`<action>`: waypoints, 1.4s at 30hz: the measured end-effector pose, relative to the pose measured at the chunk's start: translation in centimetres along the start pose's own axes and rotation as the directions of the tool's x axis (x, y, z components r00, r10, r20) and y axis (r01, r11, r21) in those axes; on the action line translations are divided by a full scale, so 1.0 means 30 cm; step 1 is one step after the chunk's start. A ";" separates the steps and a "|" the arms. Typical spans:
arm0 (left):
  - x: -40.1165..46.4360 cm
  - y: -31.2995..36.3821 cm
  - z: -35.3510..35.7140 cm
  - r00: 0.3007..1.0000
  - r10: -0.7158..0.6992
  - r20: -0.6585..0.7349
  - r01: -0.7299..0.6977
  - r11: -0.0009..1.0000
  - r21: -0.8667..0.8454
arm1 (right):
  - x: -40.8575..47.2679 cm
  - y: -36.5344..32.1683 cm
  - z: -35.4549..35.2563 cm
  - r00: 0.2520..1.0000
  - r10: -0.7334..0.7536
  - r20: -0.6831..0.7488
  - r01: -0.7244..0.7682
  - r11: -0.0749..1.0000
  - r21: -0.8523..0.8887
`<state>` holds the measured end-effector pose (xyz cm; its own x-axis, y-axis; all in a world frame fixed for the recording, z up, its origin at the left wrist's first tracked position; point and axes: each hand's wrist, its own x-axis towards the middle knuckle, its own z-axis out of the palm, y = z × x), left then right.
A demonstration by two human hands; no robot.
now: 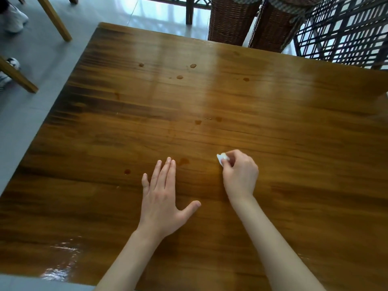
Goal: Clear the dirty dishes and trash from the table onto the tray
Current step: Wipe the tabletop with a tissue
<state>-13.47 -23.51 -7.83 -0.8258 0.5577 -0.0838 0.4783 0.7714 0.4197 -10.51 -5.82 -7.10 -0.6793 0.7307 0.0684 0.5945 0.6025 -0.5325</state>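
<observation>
My right hand [240, 175] pinches a small crumpled white tissue [222, 158] against the glossy wooden table [294, 127], near the table's middle front. My left hand [162, 198] lies flat on the wood to the left of it, fingers straight and thumb spread. Several small brown liquid drops [182, 77] dot the tabletop, some far off and some just beyond my left fingertips. No dishes and no tray appear in view.
Two brown wicker baskets [231, 19] stand past the table's far edge, with a dark lattice chair [344, 30] at the far right. Wooden chair legs [54, 19] and someone's white shoes [14, 19] are on the grey floor at the left.
</observation>
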 end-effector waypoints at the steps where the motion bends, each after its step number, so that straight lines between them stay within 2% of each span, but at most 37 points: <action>1: 0.001 -0.011 -0.005 1.000 -0.008 -0.001 0.008 1.000 0.001 | 0.008 -0.024 0.015 0.999 -0.042 0.014 0.042 0.999 0.000; 6: 0.009 -0.061 -0.020 0.999 -0.039 -0.010 0.039 0.999 0.010 | -0.108 -0.158 0.104 0.939 -0.324 0.118 0.315 0.945 0.091; 9: 0.009 -0.090 -0.026 0.998 -0.063 -0.005 0.063 0.997 0.043 | -0.115 -0.172 0.123 0.907 -0.394 0.146 0.375 0.916 0.140; 13: -0.003 -0.120 -0.032 0.997 -0.071 0.013 0.070 0.994 0.080 | -0.077 -0.169 0.113 0.847 -0.475 0.239 0.461 0.880 0.116; 16: -0.006 -0.123 -0.031 0.997 -0.076 0.011 0.075 0.995 0.073 | -0.048 -0.194 0.118 0.819 -0.523 0.235 0.510 0.852 0.117; 21: -0.001 -0.122 -0.040 0.997 -0.072 0.013 0.070 0.994 0.087 | 0.012 -0.205 0.135 0.829 -0.512 0.225 0.506 0.858 0.086; 25: -0.004 -0.130 -0.042 0.995 -0.084 0.045 0.079 0.991 0.112 | -0.005 -0.203 0.130 0.842 -0.520 0.143 0.513 0.854 0.084; 29: 0.000 -0.131 -0.046 0.995 -0.093 0.046 0.085 0.985 0.153 | -0.001 -0.199 0.132 0.848 -0.512 0.134 0.510 0.859 0.057; 34: -0.002 -0.125 -0.058 0.994 -0.102 0.042 0.093 0.979 0.179 | 0.044 -0.119 0.100 0.915 -0.389 0.110 0.392 0.920 -0.002; 42: -0.014 -0.074 -0.042 0.985 -0.168 0.048 0.155 0.966 0.205 | 0.038 -0.114 0.100 0.940 -0.337 0.056 0.336 0.941 0.035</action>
<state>-14.56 -25.86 -7.60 -0.8791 0.4343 -0.1964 0.3957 0.8947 0.2072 -14.62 -8.00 -7.74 -0.8629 0.4655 0.1968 0.3165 0.8013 -0.5077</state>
